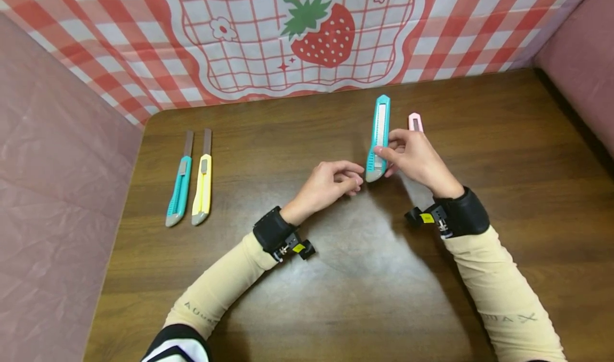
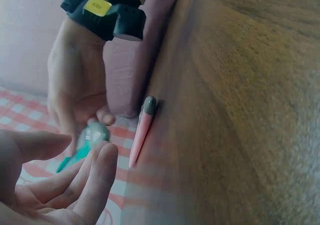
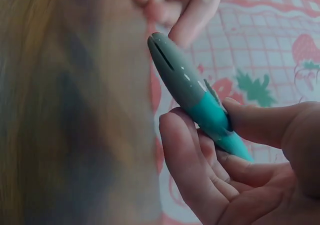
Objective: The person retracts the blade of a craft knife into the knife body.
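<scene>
My right hand (image 1: 414, 157) pinches a teal box cutter (image 1: 381, 122) between thumb and fingers, raised above the table. Its grey end (image 3: 175, 67) points toward my left hand, and no blade sticks out of it. My left hand (image 1: 331, 183) is beside that grey end with fingers loosely bent and nothing between them; whether a fingertip touches the cutter I cannot tell. A pink box cutter (image 1: 415, 121) lies on the table, partly hidden behind my right hand; the left wrist view shows its pink body (image 2: 141, 135) and dark end.
At the table's left lie a second teal box cutter (image 1: 179, 188) and a yellow box cutter (image 1: 202, 186), side by side with blades out. A red-and-white checked cloth with a strawberry (image 1: 323, 37) hangs behind the wooden table (image 1: 345, 287). Pink fabric (image 1: 580, 69) borders the right side.
</scene>
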The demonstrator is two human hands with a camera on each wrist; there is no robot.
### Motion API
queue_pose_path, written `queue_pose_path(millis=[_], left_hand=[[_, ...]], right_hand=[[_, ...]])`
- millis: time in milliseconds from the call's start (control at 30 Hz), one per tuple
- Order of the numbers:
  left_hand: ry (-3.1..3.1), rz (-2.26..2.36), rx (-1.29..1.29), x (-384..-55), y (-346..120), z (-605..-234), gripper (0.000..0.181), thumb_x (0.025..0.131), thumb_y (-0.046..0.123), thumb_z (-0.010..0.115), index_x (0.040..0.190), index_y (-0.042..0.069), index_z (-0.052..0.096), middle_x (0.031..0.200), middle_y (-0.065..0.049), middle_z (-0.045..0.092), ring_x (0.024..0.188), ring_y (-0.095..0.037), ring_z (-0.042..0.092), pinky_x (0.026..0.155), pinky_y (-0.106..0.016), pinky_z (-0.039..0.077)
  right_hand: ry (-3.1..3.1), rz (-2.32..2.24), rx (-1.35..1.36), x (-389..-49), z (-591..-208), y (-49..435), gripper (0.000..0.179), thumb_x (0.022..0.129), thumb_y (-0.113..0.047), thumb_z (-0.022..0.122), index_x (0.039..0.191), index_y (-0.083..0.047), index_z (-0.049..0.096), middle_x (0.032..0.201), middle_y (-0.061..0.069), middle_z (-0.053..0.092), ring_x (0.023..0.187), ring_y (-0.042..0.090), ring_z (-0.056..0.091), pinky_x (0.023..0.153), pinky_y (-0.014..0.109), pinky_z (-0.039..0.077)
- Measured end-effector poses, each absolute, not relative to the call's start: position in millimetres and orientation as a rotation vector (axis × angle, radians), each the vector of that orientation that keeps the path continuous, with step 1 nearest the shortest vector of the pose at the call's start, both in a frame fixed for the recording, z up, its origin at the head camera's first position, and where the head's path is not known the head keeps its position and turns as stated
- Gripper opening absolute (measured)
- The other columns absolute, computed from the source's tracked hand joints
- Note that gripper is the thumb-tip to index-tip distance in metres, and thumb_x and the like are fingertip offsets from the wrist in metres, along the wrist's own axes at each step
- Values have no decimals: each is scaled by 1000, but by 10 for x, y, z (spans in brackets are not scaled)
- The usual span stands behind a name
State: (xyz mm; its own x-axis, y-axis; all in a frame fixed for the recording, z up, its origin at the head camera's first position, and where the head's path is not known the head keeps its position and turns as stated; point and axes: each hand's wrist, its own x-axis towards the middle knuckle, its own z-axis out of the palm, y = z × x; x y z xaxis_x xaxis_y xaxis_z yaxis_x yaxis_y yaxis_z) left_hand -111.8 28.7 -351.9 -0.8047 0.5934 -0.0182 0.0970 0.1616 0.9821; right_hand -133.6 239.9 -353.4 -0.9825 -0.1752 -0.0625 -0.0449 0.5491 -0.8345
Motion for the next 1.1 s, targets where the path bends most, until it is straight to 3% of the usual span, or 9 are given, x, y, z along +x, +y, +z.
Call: queue_pose_path(millis=[133, 267, 667, 1100], left_hand=[[2065, 1630, 687, -1109, 292, -3524, 23, 90, 1, 56, 111, -10, 58, 91, -26, 66, 75, -28, 64, 70, -40, 59], [2054, 1637, 691, -1094, 303, -3515, 22, 90, -1, 56, 111, -10, 58, 90, -28, 65, 74, -33, 64, 71, -45, 58], [2047, 1622, 671, -1091, 297, -3511, 23, 91, 0, 56, 111, -11, 57, 91, -28, 65, 74, -32, 64, 72, -42, 58], [2005, 1668, 630, -1094, 298, -3520, 20, 91, -7, 49, 107, -10, 59, 91, -31, 64, 76, -36, 63, 72, -46, 58]], right_hand=[[2696, -1337, -134, -1394, -3614, 2518, 27, 90, -17, 62, 98, 8, 55, 75, 20, 66, 53, 30, 62, 44, 35, 56], [2724, -1245, -78, -1460, -3677, 2611, 25, 89, -16, 63, 94, 7, 56, 71, 17, 67, 51, 28, 62, 41, 32, 55], [2640, -1097, 48, -1619, -3660, 2691, 35, 90, -17, 62, 108, 12, 55, 73, 18, 63, 48, 26, 62, 41, 33, 57], [2686, -1100, 96, -1660, -3732, 2652, 26, 88, -14, 63, 98, 10, 57, 70, 17, 58, 46, 25, 61, 38, 32, 56]])
